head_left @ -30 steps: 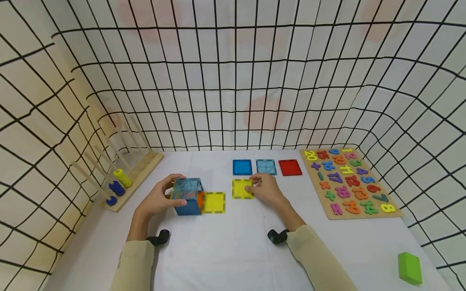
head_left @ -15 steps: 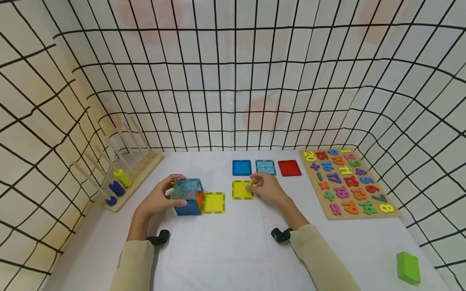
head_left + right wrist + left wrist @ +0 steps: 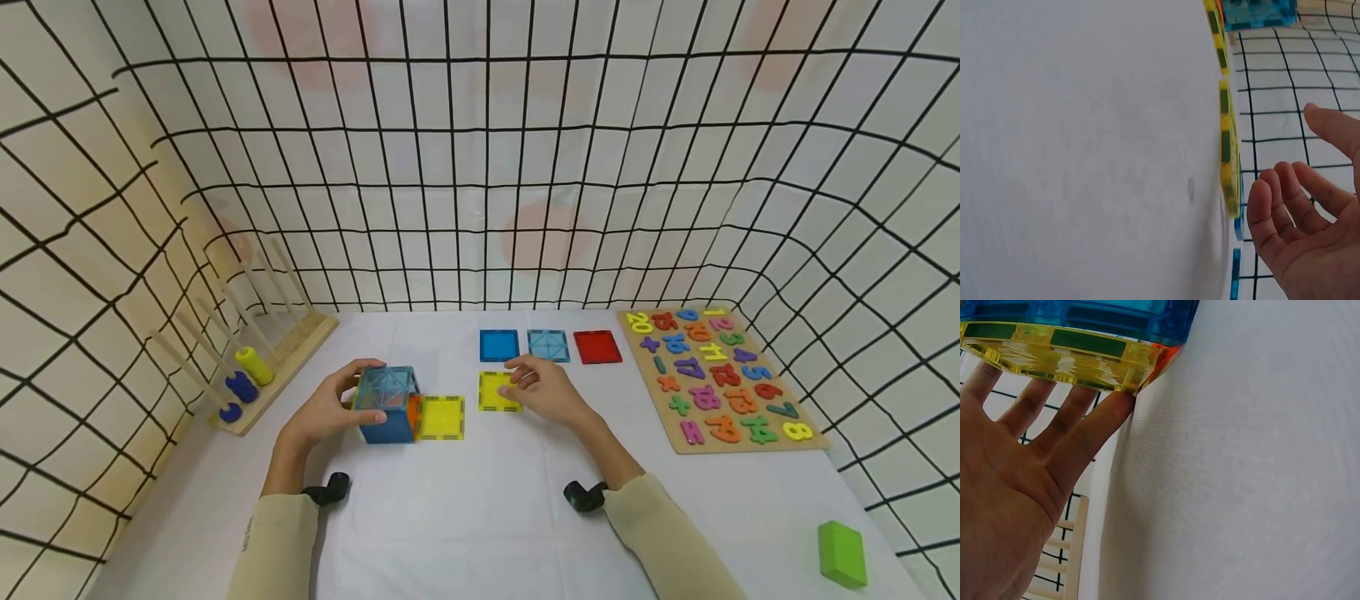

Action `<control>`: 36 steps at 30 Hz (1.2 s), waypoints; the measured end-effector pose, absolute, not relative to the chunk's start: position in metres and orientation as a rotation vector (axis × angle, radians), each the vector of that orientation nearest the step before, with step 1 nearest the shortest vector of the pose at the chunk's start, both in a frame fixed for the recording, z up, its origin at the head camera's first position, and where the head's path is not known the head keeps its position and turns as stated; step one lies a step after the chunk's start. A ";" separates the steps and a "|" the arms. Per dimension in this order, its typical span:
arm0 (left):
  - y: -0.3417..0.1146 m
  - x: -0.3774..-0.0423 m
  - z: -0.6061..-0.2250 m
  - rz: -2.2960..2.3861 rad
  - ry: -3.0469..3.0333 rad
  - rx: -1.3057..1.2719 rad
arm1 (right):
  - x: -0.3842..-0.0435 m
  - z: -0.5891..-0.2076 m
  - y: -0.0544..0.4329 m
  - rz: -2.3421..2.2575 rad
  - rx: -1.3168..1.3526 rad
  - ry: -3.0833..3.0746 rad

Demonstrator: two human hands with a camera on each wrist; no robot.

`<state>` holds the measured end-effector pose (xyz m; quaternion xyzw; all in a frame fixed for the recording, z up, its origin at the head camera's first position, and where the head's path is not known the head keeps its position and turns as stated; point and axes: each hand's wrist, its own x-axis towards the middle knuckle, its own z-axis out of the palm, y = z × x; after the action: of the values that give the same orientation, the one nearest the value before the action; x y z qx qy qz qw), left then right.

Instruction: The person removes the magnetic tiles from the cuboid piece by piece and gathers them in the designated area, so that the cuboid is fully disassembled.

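Observation:
A cube of magnetic tiles [image 3: 387, 423] stands at centre left, with a light blue top, blue front, yellow left side and orange right side. My left hand [image 3: 326, 408] grips it from the left, thumb along the front top edge and index finger at the back. In the left wrist view, other fingertips touch its yellow wall [image 3: 1066, 359]. One yellow tile [image 3: 441, 417] lies flat against the cube's right side. My right hand [image 3: 549, 392] hovers over a second yellow tile [image 3: 491, 392], fingers loosely bent and thumb apart, nothing between them in the right wrist view.
Behind lie a blue tile [image 3: 498, 345], a light blue tile [image 3: 547, 345] and a red tile [image 3: 597, 347]. A wooden peg rack [image 3: 318, 327] stands left; a number puzzle board [image 3: 675, 435] and a green block [image 3: 842, 554] are right. Black grid netting [image 3: 480, 185] surrounds the table.
My right hand shifts slightly left over the second yellow tile, while its wrist swings a little right. The tiles and my left hand on the cube stay put.

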<state>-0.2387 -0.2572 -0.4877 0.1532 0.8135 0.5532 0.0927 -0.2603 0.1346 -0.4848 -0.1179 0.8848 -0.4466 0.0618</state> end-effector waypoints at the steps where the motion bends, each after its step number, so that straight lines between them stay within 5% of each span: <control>1: -0.257 -0.239 -0.488 1.640 2.417 0.457 | -0.258 -0.484 0.132 -1.343 -0.384 2.675; 15: -0.255 -0.240 -0.487 1.619 2.432 0.458 | -0.236 -0.478 0.089 -1.129 -0.705 2.678; 36: -0.254 -0.239 -0.488 1.597 2.446 0.427 | -0.240 -0.483 0.059 -1.020 -0.807 2.661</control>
<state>-0.2391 -0.2542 -0.4880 0.1438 0.8248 0.5387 0.0945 -0.2397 0.0592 -0.4835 -0.2713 0.8948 -0.3431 0.0898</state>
